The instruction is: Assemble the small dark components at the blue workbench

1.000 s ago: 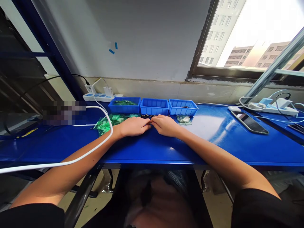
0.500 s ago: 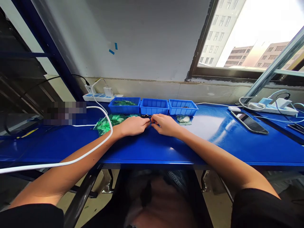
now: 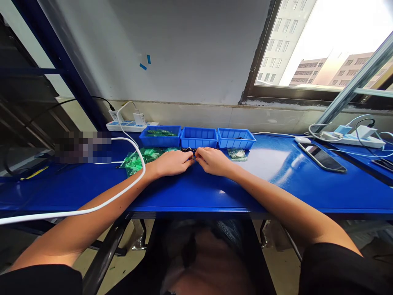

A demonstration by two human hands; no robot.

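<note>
My left hand [image 3: 174, 162] and my right hand [image 3: 211, 160] meet fingertip to fingertip just in front of the blue bins. The fingers of both are closed in a pinch; what lies between them is too small and hidden to name. Small black parts [image 3: 187, 150] show on the table just behind the fingers. Beside my left hand lie green plastic bags [image 3: 134, 163], partly behind my wrist. To the right of my right hand rests a small clear bag [image 3: 237, 154] with pale contents.
Three blue bins stand in a row: the left bin [image 3: 144, 140] with green pieces, the middle bin [image 3: 199, 143], and the right bin [image 3: 236, 144] with a few dark bits. A white cable [image 3: 104, 203] crosses above my left forearm. A phone [image 3: 322, 157] lies right on the blue table [image 3: 276, 192].
Both hands stay almost in place, with the fingers shifting slightly and the right fingertips drawing closer together. The view has moved a touch.
</note>
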